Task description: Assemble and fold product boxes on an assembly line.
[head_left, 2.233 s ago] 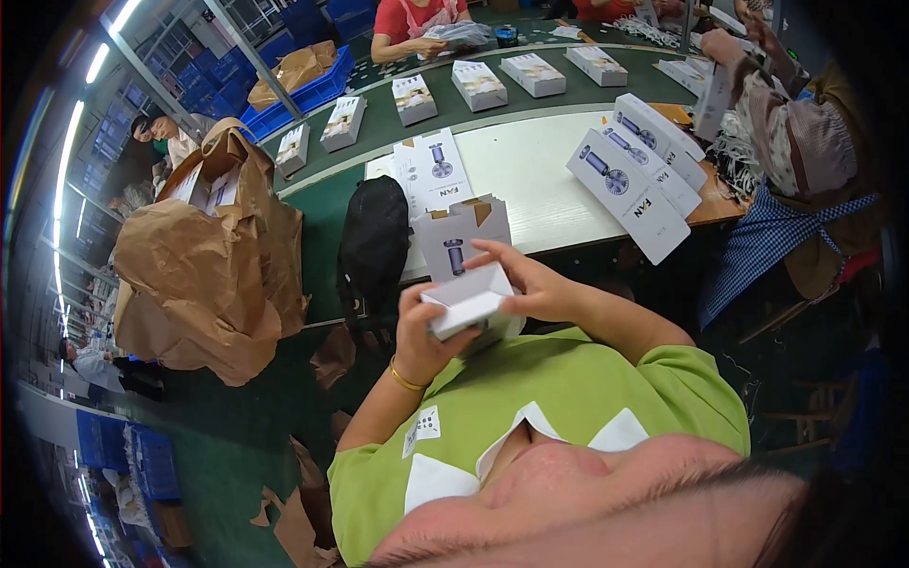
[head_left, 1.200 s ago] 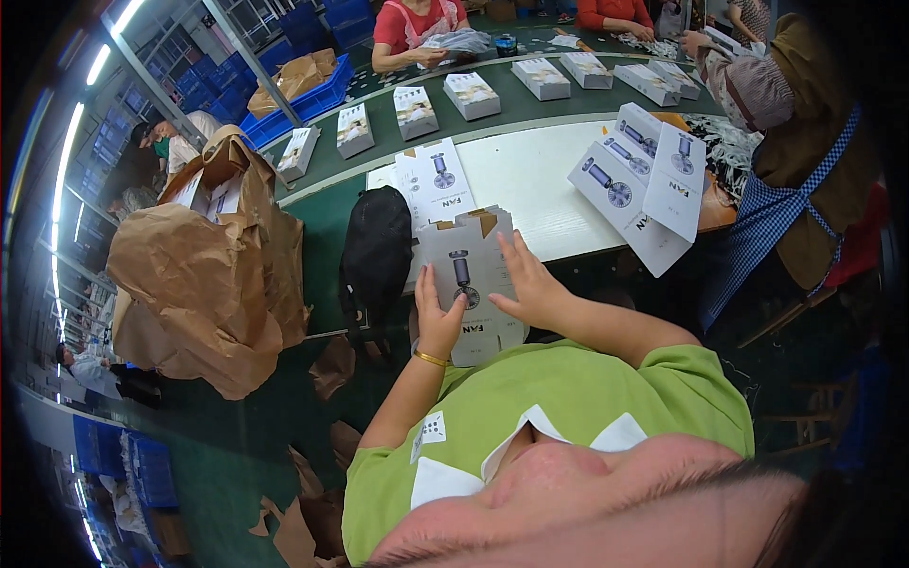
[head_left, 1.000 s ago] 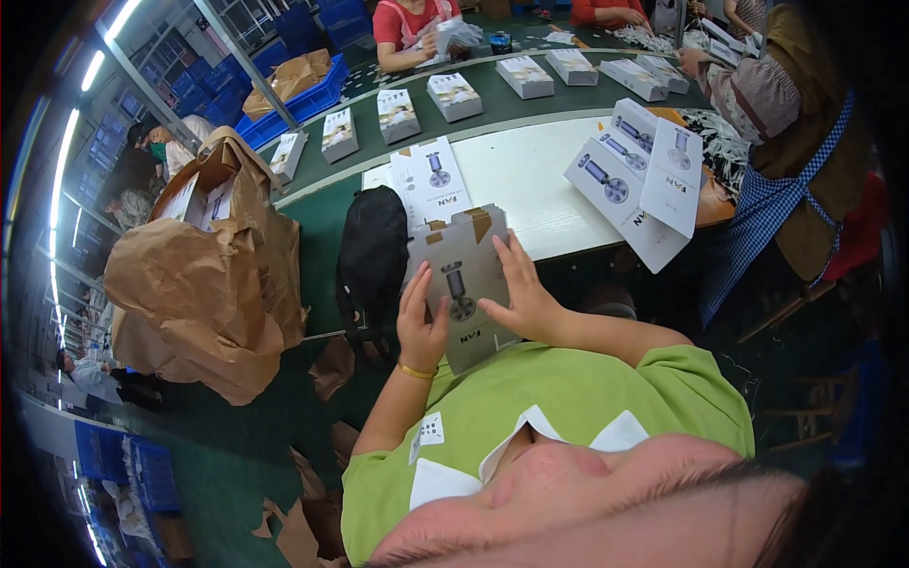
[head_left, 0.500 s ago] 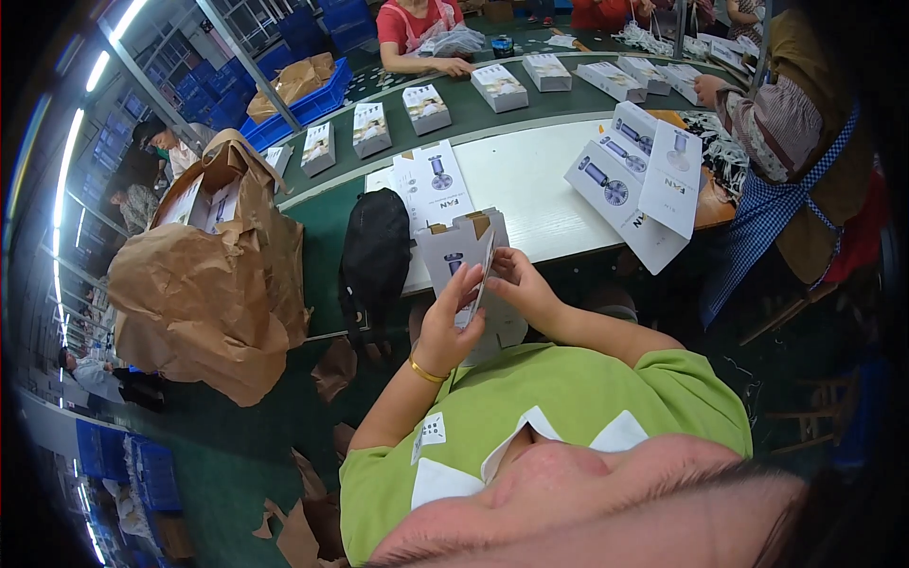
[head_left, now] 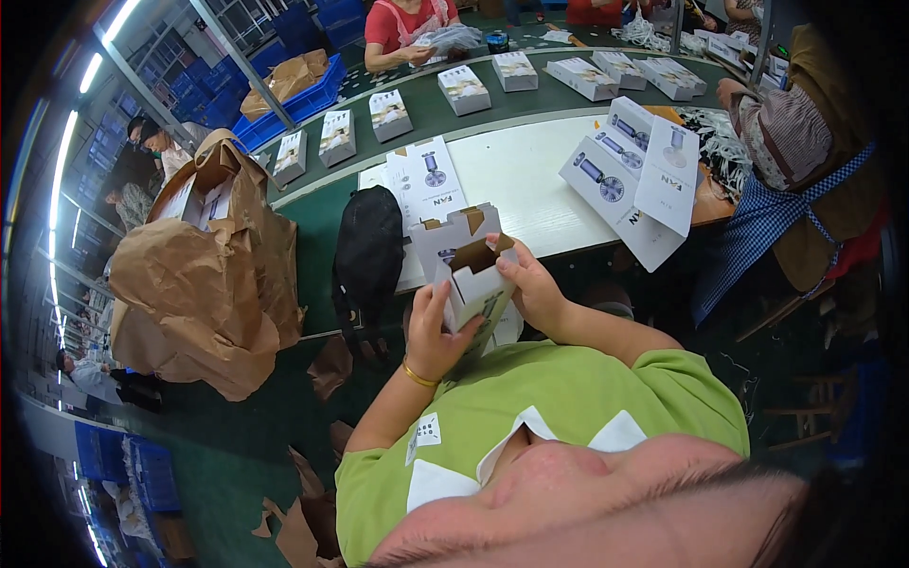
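Observation:
Between my hands is a white cardboard box (head_left: 481,295), opened into a tube with its brown inside showing at the top. My left hand (head_left: 437,331) grips its left side, fingers along the wall and thumb on the near face. At the upper right edge my right hand (head_left: 532,286) pinches the box near an end flap. Just behind it stand more flattened white cartons (head_left: 454,230) with brown-edged flaps. Printed flat cartons (head_left: 431,175) lie on the white tabletop beyond. A black bag (head_left: 369,244) lies left of them.
A large brown paper sack (head_left: 208,293) with white boxes in it stands at the left. Folded printed cartons (head_left: 630,175) lie at the right of the white table (head_left: 530,180). Packed boxes (head_left: 389,114) line the green conveyor (head_left: 417,99). A co-worker in an apron (head_left: 795,189) sits at the right.
The flat carton in my hands has been opened into a box shape. Boxes on the conveyor have shifted left. The person across has lifted a hand toward a plastic bag.

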### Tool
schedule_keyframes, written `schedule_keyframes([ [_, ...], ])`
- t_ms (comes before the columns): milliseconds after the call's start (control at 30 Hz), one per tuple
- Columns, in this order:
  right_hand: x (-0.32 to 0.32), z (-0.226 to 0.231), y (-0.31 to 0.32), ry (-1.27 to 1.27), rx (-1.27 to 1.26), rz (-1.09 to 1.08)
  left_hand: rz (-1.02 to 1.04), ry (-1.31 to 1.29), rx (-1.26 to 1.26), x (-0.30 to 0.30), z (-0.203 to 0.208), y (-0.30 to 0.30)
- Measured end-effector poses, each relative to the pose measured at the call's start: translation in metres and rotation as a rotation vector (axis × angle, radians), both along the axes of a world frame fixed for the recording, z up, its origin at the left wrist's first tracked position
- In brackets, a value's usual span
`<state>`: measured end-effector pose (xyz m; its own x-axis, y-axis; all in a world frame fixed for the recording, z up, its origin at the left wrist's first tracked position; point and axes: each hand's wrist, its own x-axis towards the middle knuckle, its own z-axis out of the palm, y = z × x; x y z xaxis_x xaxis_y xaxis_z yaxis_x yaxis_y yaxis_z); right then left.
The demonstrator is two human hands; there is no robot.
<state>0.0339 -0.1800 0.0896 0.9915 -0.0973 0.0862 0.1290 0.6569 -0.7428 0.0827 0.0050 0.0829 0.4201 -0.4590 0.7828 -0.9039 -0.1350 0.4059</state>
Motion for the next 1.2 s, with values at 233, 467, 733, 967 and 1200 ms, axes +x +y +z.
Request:
schedule_keyframes([
  [233, -0.008, 0.017, 0.0, -0.137, -0.448, 0.14, -0.053, -0.085, 0.165, -0.011, -0.001, 0.012],
  [467, -0.007, 0.023, -0.003, -0.003, -0.221, 0.415, -0.1, -0.115, 0.21, -0.002, 0.021, 0.029],
  [733, -0.004, 0.021, -0.018, -0.356, -0.68, 0.434, -0.146, -0.068, 0.169, -0.001, 0.006, 0.028],
  [967, -0.009, 0.028, -0.009, -0.084, -0.787, 0.365, -0.151, -0.059, 0.154, -0.002, 0.005, 0.023],
  [1200, -0.007, 0.018, -0.014, -0.222, -0.815, 0.283, -0.134, -0.051, 0.104, -0.003, 0.008, 0.024],
])
